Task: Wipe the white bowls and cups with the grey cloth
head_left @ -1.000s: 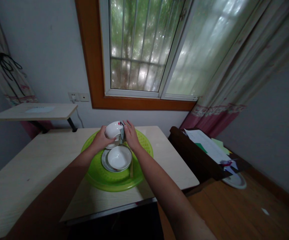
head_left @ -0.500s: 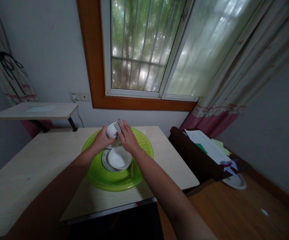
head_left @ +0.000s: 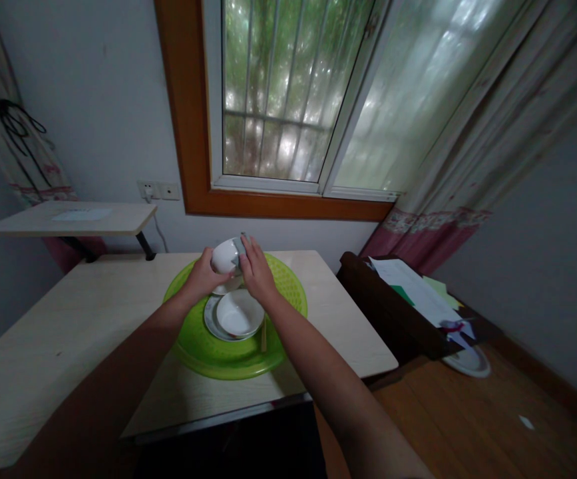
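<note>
A white bowl (head_left: 224, 256) is tilted up above the far part of a round green tray (head_left: 203, 362). My left hand (head_left: 202, 279) grips its left side. Pressed to the bowl's right side is a grey cloth (head_left: 239, 245), held under the closed fingers of my right hand (head_left: 258, 269). Below the raised bowl, part of another white dish (head_left: 229, 286) shows. Nearer to me, a second white bowl (head_left: 239, 314) sits on a white plate (head_left: 210, 322). Light wooden chopsticks (head_left: 263, 338) lie on the tray beside my right forearm.
The tray rests on a pale wooden table (head_left: 93, 313). At the back left stands a small raised shelf (head_left: 113, 223) with a paper on it. Right of the table is a dark brown piece of furniture (head_left: 383, 313) bearing papers (head_left: 412, 286). A window (head_left: 278, 100) is ahead.
The grey cloth and my right hand have shifted slightly to the right across the bowl's outside. My left hand keeps its grip, and the dishes on the tray stay in place.
</note>
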{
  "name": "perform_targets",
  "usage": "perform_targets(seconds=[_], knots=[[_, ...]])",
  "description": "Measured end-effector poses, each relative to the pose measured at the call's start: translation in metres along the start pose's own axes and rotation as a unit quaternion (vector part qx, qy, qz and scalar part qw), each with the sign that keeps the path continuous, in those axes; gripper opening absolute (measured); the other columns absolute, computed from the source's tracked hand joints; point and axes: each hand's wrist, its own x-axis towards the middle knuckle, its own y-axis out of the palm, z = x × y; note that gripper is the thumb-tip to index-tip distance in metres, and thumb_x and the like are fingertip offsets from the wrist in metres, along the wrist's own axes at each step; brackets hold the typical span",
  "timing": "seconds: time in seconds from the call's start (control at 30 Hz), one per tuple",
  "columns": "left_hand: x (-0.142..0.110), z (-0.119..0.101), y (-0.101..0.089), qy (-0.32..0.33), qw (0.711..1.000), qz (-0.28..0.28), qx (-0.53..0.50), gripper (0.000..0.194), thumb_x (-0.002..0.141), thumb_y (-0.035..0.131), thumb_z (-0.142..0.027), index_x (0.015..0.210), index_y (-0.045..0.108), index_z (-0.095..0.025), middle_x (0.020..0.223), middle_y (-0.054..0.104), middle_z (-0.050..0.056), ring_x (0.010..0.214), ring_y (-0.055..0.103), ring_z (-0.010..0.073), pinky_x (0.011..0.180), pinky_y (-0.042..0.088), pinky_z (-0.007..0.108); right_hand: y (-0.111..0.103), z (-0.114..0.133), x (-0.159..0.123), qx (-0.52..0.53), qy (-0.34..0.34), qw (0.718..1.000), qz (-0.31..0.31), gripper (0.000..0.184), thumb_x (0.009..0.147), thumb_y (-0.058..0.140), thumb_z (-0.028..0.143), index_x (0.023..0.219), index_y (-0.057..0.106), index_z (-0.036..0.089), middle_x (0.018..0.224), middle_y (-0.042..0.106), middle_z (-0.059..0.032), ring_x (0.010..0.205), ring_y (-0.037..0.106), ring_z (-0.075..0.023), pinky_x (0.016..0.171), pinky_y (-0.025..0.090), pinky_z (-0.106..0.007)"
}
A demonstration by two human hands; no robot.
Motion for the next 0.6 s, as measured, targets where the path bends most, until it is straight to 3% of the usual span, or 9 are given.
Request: perform_targets(seconds=[0.13,0.23,0.47,0.6], knots=[[0.001,0.005,0.0,-0.019,1.0,-0.003,-0.008,0.058,0.058,0.08,-0.044,0.101,0.047,-0.023,0.093,0.065,0.002,0.081,0.063,0.0197,0.067,0.049,0.029,0.003,-0.019,-0.001,0.082,0.086,0.993,-0.023,0.06,0.104,0.026,0.055,0.152,0.043,0.023,0.155,0.048,-0.009,0.146,0.041,-0.0209,0.125,0.029,-0.045],[0.002,0.008,0.001,-0.014,1.0,0.015,0.0,0.058,0.058,0.08,-0.045,0.101,0.047,-0.023,0.095,0.065,0.003,0.081,0.064,0.0202,0.066,0.049,0.029,0.004,-0.023,-0.001,0.079,0.094,0.992,-0.027,0.061,0.104,0.026,0.056,0.15,0.046,0.021,0.153,0.05,-0.0101,0.144,0.044,-0.0214,0.124,0.031,-0.044],[-0.001,0.002,0.002,-0.016,0.999,0.036,-0.008,0.057,0.059,0.077,-0.046,0.102,0.047,-0.023,0.097,0.067,0.003,0.082,0.065,0.02,0.068,0.05,0.029,-0.004,0.001,-0.002,-0.044,-0.034,0.998,0.024,0.052,0.106,0.03,0.04,0.153,0.041,0.019,0.162,0.036,-0.0094,0.153,0.027,-0.0205,0.127,0.025,-0.044],[-0.003,-0.005,-0.002,-0.013,0.999,0.04,0.004,0.052,0.06,0.075,-0.039,0.102,0.048,-0.023,0.091,0.065,0.0,0.076,0.061,0.0172,0.064,0.047,0.027,-0.007,0.017,-0.002,-0.097,-0.108,0.987,0.071,0.048,0.105,0.035,0.035,0.151,0.044,0.022,0.162,0.037,-0.0059,0.155,0.02,-0.0218,0.128,0.016,-0.051]])
